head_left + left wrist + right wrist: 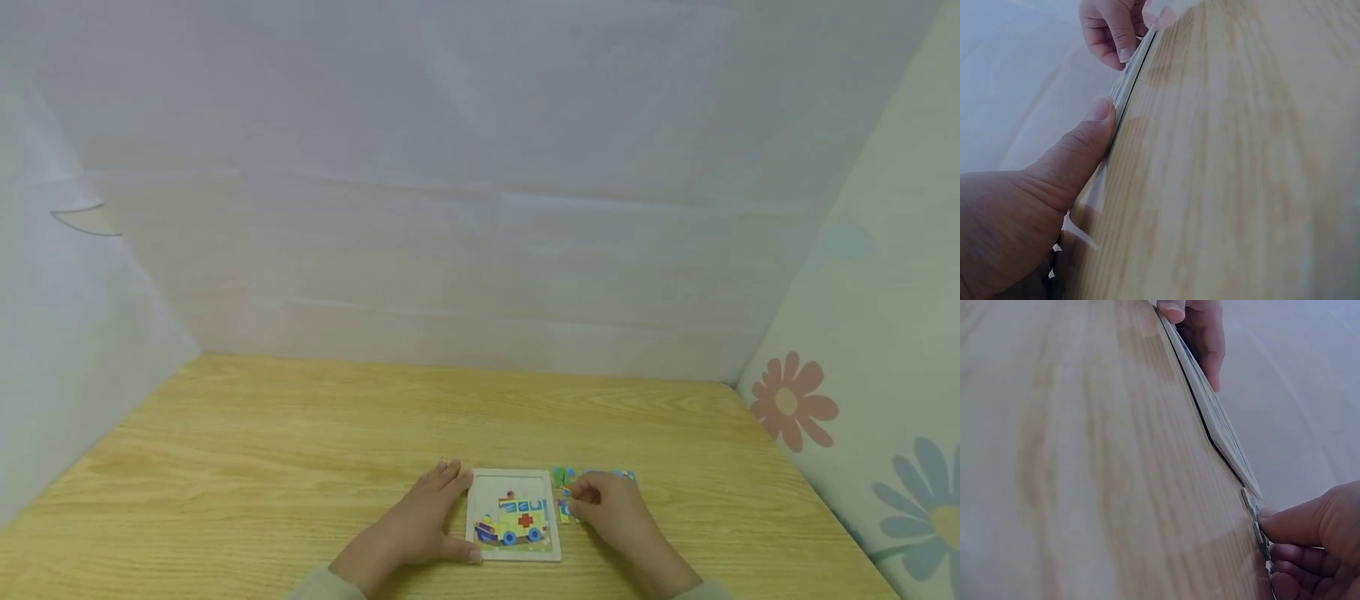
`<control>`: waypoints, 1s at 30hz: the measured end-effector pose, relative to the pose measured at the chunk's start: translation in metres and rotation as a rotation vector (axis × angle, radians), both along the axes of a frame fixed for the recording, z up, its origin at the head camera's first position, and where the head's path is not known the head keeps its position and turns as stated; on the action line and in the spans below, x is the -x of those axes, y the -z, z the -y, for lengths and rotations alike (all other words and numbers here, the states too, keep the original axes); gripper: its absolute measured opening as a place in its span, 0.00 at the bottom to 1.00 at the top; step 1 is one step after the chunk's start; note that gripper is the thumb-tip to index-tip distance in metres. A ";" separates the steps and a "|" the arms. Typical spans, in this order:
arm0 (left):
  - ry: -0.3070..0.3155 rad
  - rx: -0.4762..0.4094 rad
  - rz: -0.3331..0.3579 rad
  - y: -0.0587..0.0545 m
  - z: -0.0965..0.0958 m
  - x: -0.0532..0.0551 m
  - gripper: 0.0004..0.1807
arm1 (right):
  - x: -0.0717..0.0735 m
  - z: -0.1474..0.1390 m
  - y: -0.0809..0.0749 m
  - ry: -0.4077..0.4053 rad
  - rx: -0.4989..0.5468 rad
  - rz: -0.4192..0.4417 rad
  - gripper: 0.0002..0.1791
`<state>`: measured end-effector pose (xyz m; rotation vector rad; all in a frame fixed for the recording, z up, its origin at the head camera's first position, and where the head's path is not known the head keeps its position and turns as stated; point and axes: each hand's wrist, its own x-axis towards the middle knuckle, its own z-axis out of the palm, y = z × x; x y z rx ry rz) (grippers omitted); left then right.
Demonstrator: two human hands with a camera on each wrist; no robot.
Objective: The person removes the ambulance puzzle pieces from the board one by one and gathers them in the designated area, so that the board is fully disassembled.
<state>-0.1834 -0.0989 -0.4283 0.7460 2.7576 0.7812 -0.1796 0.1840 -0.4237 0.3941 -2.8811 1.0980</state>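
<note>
A square wooden puzzle board (513,472) lies flat on the table, with a picture of a yellow ambulance (517,523) in its lower part. My left hand (427,517) rests along the board's left side, fingers stretched toward the upper corner and thumb on the lower corner. In the left wrist view, that thumb (1079,144) presses the board's edge. Just right of the board, my right hand (618,512) has curled fingers and pinches at a small puzzle piece (564,507). The right thumb (1294,524) touches the pieces in the right wrist view; its fingertips partly hide them.
Several colourful loose pieces (562,475) lie beside the board's right edge, partly under the right hand. The wooden table (337,433) extends back to a pale sheet wall (480,275). A flower-printed panel (862,350) borders the right side, and a white panel (67,333) the left.
</note>
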 end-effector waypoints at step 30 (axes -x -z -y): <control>0.003 -0.030 0.032 -0.001 0.002 -0.001 0.58 | 0.008 0.008 -0.015 0.113 0.284 -0.065 0.06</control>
